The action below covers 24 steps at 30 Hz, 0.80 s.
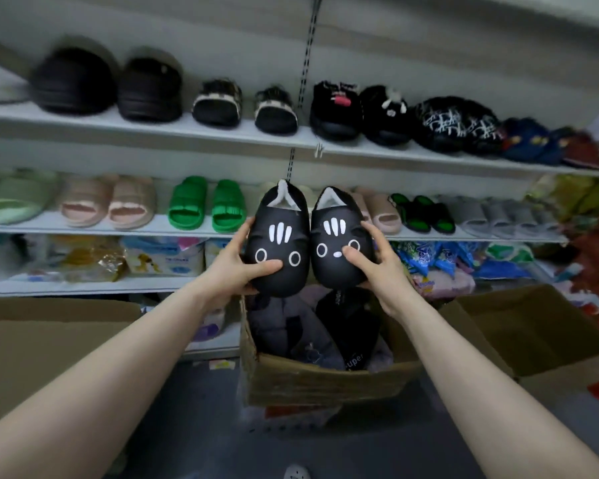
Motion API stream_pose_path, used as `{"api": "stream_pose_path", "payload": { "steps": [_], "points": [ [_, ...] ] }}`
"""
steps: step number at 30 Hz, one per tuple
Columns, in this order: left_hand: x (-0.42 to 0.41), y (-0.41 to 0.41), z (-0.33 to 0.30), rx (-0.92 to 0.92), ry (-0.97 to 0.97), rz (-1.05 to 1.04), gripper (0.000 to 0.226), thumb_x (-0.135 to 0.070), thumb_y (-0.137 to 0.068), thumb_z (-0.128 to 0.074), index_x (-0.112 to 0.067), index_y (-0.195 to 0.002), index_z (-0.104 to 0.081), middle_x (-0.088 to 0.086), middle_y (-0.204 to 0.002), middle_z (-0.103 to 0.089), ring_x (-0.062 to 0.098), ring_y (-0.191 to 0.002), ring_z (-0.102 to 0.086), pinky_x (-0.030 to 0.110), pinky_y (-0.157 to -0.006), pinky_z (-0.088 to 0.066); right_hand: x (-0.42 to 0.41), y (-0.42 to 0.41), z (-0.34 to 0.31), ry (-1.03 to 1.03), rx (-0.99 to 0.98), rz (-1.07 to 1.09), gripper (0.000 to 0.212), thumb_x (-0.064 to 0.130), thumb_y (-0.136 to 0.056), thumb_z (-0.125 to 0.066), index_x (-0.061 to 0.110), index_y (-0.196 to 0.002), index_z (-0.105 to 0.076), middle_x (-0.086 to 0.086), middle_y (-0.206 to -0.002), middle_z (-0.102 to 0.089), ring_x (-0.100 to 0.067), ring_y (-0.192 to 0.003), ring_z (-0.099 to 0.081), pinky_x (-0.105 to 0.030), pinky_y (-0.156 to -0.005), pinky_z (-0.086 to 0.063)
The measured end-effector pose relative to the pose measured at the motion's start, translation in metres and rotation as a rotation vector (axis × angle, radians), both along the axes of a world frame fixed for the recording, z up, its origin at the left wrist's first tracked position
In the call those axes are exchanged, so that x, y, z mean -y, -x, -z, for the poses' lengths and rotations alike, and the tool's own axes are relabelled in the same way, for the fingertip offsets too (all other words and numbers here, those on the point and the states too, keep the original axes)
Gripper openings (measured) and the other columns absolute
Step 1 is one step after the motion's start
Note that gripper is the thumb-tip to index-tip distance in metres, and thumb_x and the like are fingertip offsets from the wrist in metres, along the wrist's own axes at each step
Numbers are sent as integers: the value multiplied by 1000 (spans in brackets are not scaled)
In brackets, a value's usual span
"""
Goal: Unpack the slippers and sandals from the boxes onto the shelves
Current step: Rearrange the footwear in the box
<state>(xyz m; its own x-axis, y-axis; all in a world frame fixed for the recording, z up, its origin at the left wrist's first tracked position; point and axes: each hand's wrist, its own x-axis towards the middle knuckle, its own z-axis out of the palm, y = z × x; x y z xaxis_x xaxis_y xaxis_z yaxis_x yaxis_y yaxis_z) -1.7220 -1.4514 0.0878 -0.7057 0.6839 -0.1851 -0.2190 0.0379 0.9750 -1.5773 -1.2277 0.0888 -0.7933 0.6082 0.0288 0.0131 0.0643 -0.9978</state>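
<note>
With two white shelves [222, 133] already lined with footwear, the left hand [237, 267] and right hand [377, 264] each grip one black padded cat-face slipper [277, 243] above the open brown cardboard box [325, 382], which looks partly full.

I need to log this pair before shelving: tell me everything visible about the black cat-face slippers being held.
The black cat-face slippers are a closed-toe pair of smooth, slightly shiny padded fabric with white printed stripes and round eyes, and pale fleecy lining at the openings. They are held side by side, toes down, above the open cardboard box; the left hand grips one, the right hand the other.
</note>
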Motion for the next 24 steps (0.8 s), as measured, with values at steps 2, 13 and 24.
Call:
{"api": "stream_pose_path", "payload": {
  "steps": [2, 13, 24],
  "points": [
    [9, 2, -22, -43, -47, -15, 90, -9, -74, -79, -54, -136, -32, 7, -126, -62, 21, -97, -68, 37, -63, -58, 8, 4, -23, -38, -37, -11, 71, 42, -65, -85, 50, -129, -54, 3, -135, -58, -16, -119, -61, -44, -97, -54],
    [44, 32, -174, -290, -206, -83, 90, -7, -74, -80, -48, -140, -35, -2, -116, -64, 11, -87, -69, 31, -54, -55, 24, 29, -179, -241, -263, -18, 64, 33, -73, -84, 50, -128, -56, 0, -132, -60, -16, -117, -61, -36, -93, -55],
    [11, 81, -317, -399, -193, -123, 87, -17, -74, -81, -49, -138, -32, -9, -123, -59, 20, -100, -65, 39, -67, -58, -15, 93, -315, -183, -389, -83, 55, 25, -85, -75, 36, -135, -53, 10, -132, -60, -18, -112, -65, -45, -80, -58]
  ]
}}
